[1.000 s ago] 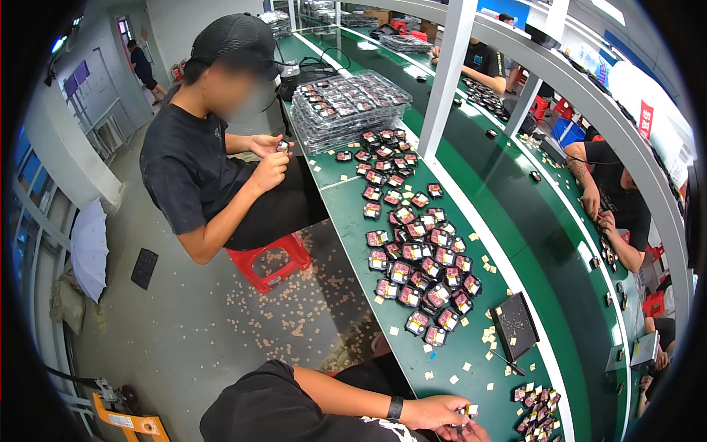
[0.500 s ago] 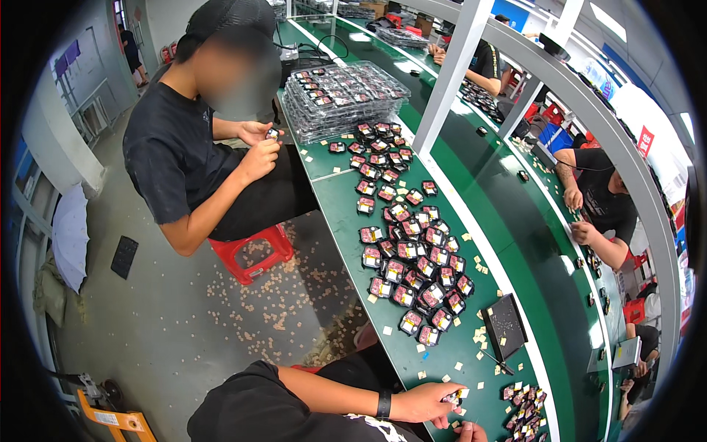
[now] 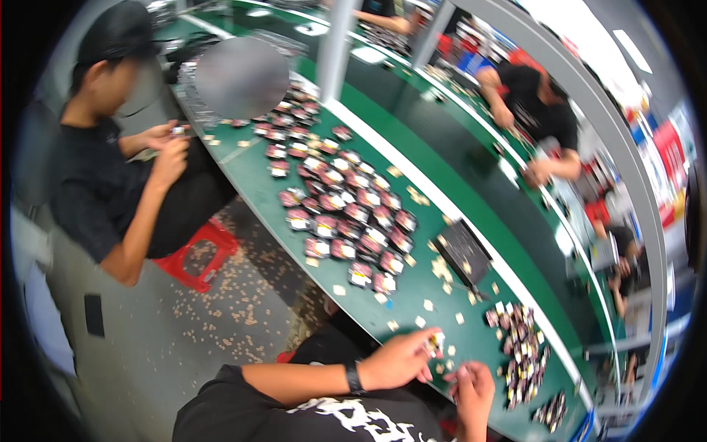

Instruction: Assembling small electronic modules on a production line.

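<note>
Package [image 3: 436,342] held: one; wearer's hands [image 3: 398,361]: two

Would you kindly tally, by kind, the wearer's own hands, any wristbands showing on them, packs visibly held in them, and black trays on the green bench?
Own hands, left hand and right hand: 2
Dark wristband: 1
Small pack in the left hand: 1
Black tray: 1
Total: 5
</note>
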The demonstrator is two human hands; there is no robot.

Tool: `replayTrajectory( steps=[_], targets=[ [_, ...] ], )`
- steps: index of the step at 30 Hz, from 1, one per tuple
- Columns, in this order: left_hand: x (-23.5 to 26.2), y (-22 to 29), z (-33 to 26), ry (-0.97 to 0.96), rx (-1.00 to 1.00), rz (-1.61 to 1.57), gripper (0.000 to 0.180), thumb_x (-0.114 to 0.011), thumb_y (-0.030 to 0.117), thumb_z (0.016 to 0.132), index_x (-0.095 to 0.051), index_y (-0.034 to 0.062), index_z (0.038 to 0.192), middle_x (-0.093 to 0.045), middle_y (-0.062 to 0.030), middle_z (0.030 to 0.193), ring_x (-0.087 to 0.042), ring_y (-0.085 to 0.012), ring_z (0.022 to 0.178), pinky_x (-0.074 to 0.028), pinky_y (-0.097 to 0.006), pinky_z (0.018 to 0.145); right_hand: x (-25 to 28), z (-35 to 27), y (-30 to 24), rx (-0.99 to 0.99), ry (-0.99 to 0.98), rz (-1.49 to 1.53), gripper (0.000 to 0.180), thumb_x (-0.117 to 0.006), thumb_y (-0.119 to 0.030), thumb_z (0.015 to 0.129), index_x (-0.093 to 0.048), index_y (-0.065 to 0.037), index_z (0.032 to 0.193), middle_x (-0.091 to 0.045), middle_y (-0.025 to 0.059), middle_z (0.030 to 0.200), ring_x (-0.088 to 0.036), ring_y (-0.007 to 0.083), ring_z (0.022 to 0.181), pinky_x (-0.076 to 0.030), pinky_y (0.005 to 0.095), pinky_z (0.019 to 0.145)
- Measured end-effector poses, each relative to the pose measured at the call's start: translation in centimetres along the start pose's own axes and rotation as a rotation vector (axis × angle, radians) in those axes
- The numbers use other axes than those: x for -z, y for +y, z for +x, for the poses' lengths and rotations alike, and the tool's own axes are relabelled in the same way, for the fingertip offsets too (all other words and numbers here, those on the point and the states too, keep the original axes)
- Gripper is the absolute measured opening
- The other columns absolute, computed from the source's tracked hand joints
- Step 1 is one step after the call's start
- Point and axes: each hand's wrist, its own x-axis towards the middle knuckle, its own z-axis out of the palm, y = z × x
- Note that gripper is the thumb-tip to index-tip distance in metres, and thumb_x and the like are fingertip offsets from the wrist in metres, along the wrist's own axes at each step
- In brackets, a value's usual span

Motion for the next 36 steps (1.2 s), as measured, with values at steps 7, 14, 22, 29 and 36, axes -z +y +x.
replayTrajectory(
  steps=[7,14,22,29,36],
  targets=[
    [0.3,4.5,-3.0,-0.023,-0.138,0.084,0.056,-0.04,0.001,0.104,-0.024,0.0013,0.158,-0.061,-0.0205,0.134,-0.062,-0.0122,0.073,-0.049,-0.023,0.059,-2.3,-1.0,-6.1,-0.081,-0.216,0.217,0.016,-0.057,-0.003,0.102,-0.049,0.001,0.115,-0.073,0.014,0.091,-0.057,0.0083,0.063,-0.047,0.0217,0.058],
    [0.1,5.9,-5.7,0.014,-0.233,0.166,0.054,-0.039,-0.003,0.1,-0.028,0.0008,0.153,-0.061,-0.0226,0.132,-0.058,-0.0099,0.072,-0.049,-0.024,0.064,-3.9,-1.9,-8.5,-0.077,-0.454,0.139,0.015,-0.056,-0.002,0.102,-0.044,-0.001,0.11,-0.075,0.0138,0.095,-0.06,0.007,0.059,-0.049,0.0248,0.056],
    [2.0,5.6,-8.1,0.118,-0.46,0.642,0.041,-0.044,0.0,0.102,-0.039,-0.0011,0.143,-0.065,-0.0185,0.126,-0.056,-0.0097,0.07,-0.052,-0.028,0.066,-6.8,-2.3,-7.7,-0.189,-0.519,0.279,0.017,-0.054,0.0,0.102,-0.039,-0.004,0.107,-0.073,0.018,0.095,-0.058,0.0091,0.057,-0.046,0.0251,0.051],
    [2.0,6.5,-9.4,0.059,-0.239,0.404,0.037,-0.044,0.003,0.104,-0.046,-0.0017,0.141,-0.068,-0.0095,0.111,-0.055,-0.009,0.067,-0.047,-0.025,0.061,-7.8,-3.7,-5.1,-0.072,-0.496,0.447,0.02,-0.054,0.007,0.099,-0.039,-0.004,0.106,-0.068,0.019,0.09,-0.057,0.0111,0.056,-0.045,0.0239,0.048],
    [2.2,4.2,-10.2,0.122,0.003,-0.04,0.041,-0.044,0.007,0.106,-0.045,0.0008,0.146,-0.068,-0.0104,0.117,-0.054,-0.0074,0.063,-0.041,-0.021,0.053,-6.7,-3.8,-1.9,-0.045,-0.394,0.387,0.025,-0.064,-0.002,0.095,-0.043,-0.005,0.108,-0.064,0.0121,0.071,-0.048,0.0078,0.046,-0.037,0.0199,0.042]
  ],
)
